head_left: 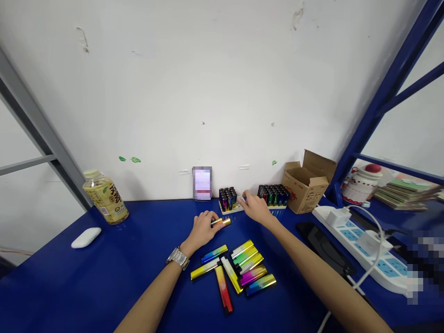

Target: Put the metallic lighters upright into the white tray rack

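The left hand [203, 227] is curling in a narrow grip around at least one shiny lighter [226, 222], low over the far middle of the tabletop [138, 268]. The right hand [257, 210] is reaching far, its fingertips bunching at the white tray [233, 209]; whether they are pinching anything is not showing. Upright lighters [228, 196] are standing close-packed at the tray's left, and more are standing to the right of the hand, which is hiding whether one tray or two is carrying them. Nine loose lighters [253, 276] are lying on their sides nearer, some touching.

Each is looking light and stiff, with a slick metallic skin that is probably inviting slips; a pinch across the flat sides at mid-body is seeming surest, and the crowded upright ones are likely offering only their tops.

The blue surface is looking smooth and hard. A drink bottle [106, 196] is standing far left, a small white case [86, 237] lying nearer. A lit screen [203, 185] is leaning against the scuffed white wall [166, 92]. To the right, an unsealed cardboard box [307, 187] is sitting beyond a black phone [324, 247] and a plugged-in power strip [360, 249]
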`<state>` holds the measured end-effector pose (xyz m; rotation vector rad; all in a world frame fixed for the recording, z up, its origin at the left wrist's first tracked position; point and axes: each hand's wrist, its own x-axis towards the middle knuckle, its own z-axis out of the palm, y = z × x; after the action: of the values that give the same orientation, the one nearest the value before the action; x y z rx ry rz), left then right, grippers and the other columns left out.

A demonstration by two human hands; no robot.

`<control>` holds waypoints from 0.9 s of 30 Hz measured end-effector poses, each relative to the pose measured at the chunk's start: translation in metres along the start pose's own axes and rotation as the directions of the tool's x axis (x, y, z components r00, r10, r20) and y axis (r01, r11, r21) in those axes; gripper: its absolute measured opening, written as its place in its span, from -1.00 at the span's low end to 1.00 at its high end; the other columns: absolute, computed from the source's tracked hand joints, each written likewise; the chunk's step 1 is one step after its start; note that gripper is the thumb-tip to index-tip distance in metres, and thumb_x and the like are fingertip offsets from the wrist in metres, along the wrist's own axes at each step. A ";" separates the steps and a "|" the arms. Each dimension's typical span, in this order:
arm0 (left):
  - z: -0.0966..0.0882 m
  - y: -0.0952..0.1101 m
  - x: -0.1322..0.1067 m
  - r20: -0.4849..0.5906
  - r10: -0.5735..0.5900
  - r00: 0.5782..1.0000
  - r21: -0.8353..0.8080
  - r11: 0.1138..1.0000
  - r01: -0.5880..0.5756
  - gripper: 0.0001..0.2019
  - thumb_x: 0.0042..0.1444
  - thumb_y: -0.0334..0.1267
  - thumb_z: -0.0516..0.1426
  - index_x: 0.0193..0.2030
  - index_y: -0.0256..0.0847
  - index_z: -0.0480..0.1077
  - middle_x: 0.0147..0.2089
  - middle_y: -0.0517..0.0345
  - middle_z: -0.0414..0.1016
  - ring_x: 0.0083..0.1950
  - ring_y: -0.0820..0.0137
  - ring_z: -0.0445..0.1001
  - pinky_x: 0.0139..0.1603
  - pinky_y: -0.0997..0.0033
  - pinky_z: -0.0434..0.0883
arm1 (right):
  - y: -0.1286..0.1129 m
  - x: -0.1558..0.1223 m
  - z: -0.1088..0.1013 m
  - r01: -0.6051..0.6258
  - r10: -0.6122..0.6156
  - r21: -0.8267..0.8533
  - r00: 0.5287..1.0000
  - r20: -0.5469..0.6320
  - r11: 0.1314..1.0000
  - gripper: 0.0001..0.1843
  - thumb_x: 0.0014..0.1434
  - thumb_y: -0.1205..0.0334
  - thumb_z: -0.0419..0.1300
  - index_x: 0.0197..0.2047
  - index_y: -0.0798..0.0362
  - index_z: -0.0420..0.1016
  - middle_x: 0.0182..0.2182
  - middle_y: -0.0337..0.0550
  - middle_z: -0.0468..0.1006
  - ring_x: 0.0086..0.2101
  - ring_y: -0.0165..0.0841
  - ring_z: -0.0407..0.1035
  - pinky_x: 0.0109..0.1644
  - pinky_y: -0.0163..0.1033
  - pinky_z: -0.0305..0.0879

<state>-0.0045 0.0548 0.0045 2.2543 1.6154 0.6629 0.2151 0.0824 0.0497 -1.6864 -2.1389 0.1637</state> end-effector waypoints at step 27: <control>-0.006 0.002 0.001 -0.147 -0.082 0.986 -0.173 0.983 0.056 -0.73 0.29 -0.02 -0.20 -0.19 -0.11 0.17 -0.54 0.27 0.32 -0.48 0.28 0.42 -0.34 0.34 0.27 | -0.003 -0.058 0.004 0.045 -0.021 -0.083 0.963 0.268 0.996 -0.61 0.28 -0.04 -0.02 -0.09 0.14 0.29 -0.19 0.14 0.44 -0.18 -0.10 0.39 -0.15 -0.13 0.23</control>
<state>-0.0057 0.0548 0.0102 2.0616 1.6310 0.9378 0.2215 0.0266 0.0334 -1.7625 -2.4002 0.3070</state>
